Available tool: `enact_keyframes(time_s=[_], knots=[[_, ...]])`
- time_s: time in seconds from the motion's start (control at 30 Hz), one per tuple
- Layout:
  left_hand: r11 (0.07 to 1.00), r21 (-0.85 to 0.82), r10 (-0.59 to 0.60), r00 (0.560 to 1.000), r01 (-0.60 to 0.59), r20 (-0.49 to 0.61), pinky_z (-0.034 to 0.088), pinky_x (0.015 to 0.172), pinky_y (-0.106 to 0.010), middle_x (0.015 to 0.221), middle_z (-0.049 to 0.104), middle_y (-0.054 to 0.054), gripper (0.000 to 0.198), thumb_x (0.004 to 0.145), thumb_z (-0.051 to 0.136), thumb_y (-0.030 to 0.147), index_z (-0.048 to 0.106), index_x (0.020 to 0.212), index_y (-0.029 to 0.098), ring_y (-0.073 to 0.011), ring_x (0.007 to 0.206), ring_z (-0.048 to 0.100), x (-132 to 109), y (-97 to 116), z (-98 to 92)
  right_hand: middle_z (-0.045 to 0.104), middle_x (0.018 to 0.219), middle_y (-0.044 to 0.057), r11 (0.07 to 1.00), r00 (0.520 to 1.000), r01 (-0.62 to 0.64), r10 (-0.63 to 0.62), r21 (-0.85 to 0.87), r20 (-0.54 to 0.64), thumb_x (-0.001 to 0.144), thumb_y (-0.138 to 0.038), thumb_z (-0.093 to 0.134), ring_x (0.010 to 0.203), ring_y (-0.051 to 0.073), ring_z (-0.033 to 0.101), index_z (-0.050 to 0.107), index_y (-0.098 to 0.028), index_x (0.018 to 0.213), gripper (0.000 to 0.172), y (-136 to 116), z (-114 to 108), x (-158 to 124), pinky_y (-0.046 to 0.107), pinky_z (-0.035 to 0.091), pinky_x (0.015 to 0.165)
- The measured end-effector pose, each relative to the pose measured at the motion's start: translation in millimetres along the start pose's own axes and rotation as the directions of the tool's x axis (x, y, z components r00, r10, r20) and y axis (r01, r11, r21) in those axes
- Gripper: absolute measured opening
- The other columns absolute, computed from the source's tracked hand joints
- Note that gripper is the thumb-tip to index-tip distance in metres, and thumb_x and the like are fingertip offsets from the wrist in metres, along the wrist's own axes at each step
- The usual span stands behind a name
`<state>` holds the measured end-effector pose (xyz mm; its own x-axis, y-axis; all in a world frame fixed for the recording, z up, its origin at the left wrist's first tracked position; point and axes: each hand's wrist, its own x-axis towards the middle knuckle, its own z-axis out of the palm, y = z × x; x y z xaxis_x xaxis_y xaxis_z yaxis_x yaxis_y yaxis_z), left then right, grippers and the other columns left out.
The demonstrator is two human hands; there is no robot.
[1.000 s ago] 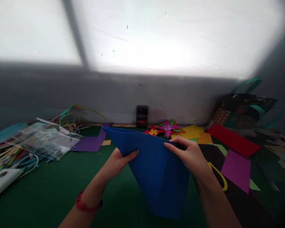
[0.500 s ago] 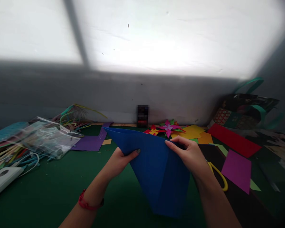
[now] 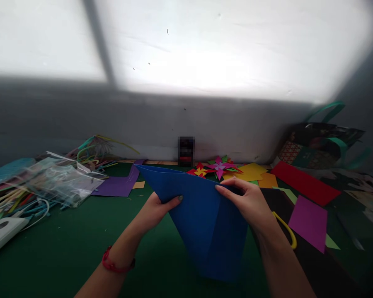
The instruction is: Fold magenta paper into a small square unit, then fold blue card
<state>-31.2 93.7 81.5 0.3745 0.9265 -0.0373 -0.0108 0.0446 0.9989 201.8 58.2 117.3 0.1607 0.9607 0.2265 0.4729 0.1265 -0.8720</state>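
A large sheet of blue paper [image 3: 195, 219], folded over along its top, is held up above the green table [image 3: 90, 244]. My left hand [image 3: 157, 209] grips its left side, thumb in front and the other fingers hidden behind the paper. At the upper right edge, my right hand [image 3: 242, 194] pinches the sheet between thumb and fingers. The lower end of the paper hangs down towards the table and tapers. Beside my right wrist lie yellow-handled scissors [image 3: 287, 229], partly covered by my arm.
Paper flowers [image 3: 219, 165] lie at the back, near a dark upright object [image 3: 186, 151]. Purple paper [image 3: 113, 186], a clear plastic bag [image 3: 71, 178] and a white device [image 3: 4, 236] are on the left. On the right are red paper [image 3: 304, 182], magenta paper [image 3: 309, 223] and a patterned bag [image 3: 317, 149].
Hardly anything differs. The bottom end of the blue paper has risen slightly, and the whole view has shifted a little. Both hands keep their grip on the sheet.
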Motion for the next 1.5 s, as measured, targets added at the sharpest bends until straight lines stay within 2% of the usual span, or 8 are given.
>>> enact_keyframes(time_s=[0.83, 1.13, 1.5], knots=[[1.0, -0.003, 0.0, 1.0, 0.0, 0.008, 0.049, 0.088, -0.034, 0.12, 0.057, -0.004, 0.048, 0.074, 0.062, 0.034, 0.051, 0.119, 0.022, -0.0246, 0.106, 0.055, -0.2, 1.9, 1.1, 0.066, 0.074, 0.003, 0.999, 1.0, -0.023, 0.023, 0.035, 0.002, 0.068, -0.047, 0.062, 0.07, 0.02, 0.06, 0.069, -0.021, 0.078, 0.029, 0.2, 0.7, 0.3, 0.028, 0.044, 0.056], [1.0, 0.026, -0.005, 1.0, 0.006, -0.005, 0.048, 0.089, -0.04, 0.119, 0.057, -0.006, 0.048, 0.074, 0.061, 0.036, 0.052, 0.118, 0.021, -0.0278, 0.107, 0.054, -0.2, 0.8, 0.9, 0.067, 0.077, 0.004, 0.999, 0.999, -0.033, 0.034, 0.032, -0.011, 0.067, -0.048, 0.063, 0.071, 0.021, 0.06, 0.069, -0.022, 0.08, 0.03, 0.8, 0.4, -0.1, 0.028, 0.044, 0.056], [1.0, -0.008, -0.016, 1.0, 0.016, 0.003, 0.047, 0.089, -0.038, 0.119, 0.058, -0.005, 0.049, 0.073, 0.062, 0.036, 0.051, 0.119, 0.022, -0.0261, 0.107, 0.054, -1.0, 4.3, 2.3, 0.067, 0.079, 0.004, 0.998, 0.999, -0.048, 0.047, 0.045, 0.013, 0.067, -0.047, 0.064, 0.072, 0.021, 0.06, 0.069, -0.022, 0.081, 0.029, 0.1, -1.0, 0.5, 0.028, 0.044, 0.056]])
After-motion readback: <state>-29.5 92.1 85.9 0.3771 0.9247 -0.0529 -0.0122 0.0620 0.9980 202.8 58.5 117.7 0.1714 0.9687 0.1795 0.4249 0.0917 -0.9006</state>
